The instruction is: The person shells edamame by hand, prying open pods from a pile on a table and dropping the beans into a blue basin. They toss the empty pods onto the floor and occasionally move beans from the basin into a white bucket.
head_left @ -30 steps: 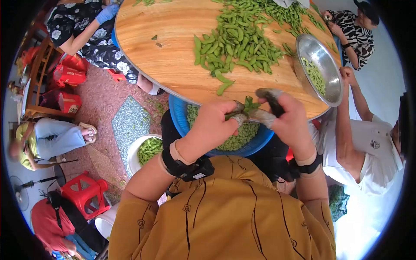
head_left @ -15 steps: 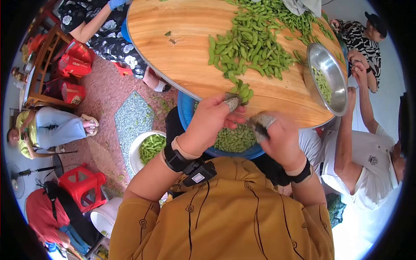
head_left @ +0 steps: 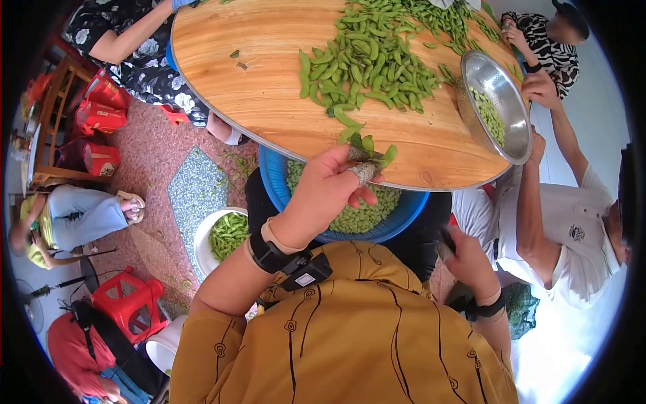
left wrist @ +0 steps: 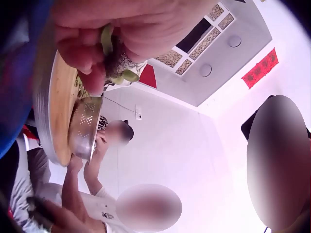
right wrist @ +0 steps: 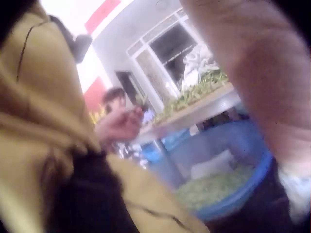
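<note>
My left hand (head_left: 316, 188) pinches a few green soybean pods (head_left: 387, 156) between a thumb and finger wrapped in grey coverings, at the near edge of the table. In the left wrist view the pods (left wrist: 129, 75) poke out past the covered fingertip. Below this hand stands a blue basin (head_left: 272, 182) with many shelled green beans (head_left: 360, 214). Off to the right, lower than the table, my right hand (head_left: 471, 262) hangs beside my lap with dark-covered fingertips and no pod visible in it.
A heap of pods (head_left: 377, 57) covers part of the round wooden table (head_left: 249, 87). At its right edge a metal colander (head_left: 515, 121) tilts, held by a person in white (head_left: 545, 222). A white bucket of pods (head_left: 205, 242) stands left; a red stool (head_left: 128, 303) is behind it.
Both hands were together over the basin; my right hand has since moved down and right, away from it. My left hand keeps hold of pods near the table edge.
</note>
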Tool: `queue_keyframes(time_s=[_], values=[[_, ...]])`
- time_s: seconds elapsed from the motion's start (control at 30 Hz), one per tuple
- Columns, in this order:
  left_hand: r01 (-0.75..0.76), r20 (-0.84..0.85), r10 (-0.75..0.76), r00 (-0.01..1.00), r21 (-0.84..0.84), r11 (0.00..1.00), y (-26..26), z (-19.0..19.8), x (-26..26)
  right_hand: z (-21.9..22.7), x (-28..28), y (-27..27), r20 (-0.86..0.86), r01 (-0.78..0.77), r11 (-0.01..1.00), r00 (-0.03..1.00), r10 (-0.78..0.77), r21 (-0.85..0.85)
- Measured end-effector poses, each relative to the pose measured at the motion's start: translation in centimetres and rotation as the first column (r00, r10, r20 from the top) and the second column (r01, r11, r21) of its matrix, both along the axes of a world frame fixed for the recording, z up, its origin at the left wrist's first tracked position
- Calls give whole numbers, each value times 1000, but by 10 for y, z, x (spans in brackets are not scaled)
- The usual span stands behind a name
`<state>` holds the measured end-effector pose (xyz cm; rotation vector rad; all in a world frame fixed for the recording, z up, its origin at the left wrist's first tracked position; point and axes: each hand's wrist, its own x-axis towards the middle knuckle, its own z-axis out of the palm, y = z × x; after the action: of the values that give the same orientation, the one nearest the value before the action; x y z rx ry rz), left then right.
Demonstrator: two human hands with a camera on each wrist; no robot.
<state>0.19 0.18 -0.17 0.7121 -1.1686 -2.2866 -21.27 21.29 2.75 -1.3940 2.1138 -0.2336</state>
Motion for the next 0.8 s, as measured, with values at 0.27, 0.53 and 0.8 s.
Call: queue_keyframes(time_s=[0.27,0.53,0.8], values=[[33,118,-29,993,-28,999,10,2,8,12,45,-111,538,240,876,842,26,-418],[92,218,-55,974,-161,983,8,-2,11,-1,48,-126,808,320,932,587,-53,-172],[-19,150,32,988,-86,996,-3,2,8,8,39,-114,592,217,940,806,-20,-262]])
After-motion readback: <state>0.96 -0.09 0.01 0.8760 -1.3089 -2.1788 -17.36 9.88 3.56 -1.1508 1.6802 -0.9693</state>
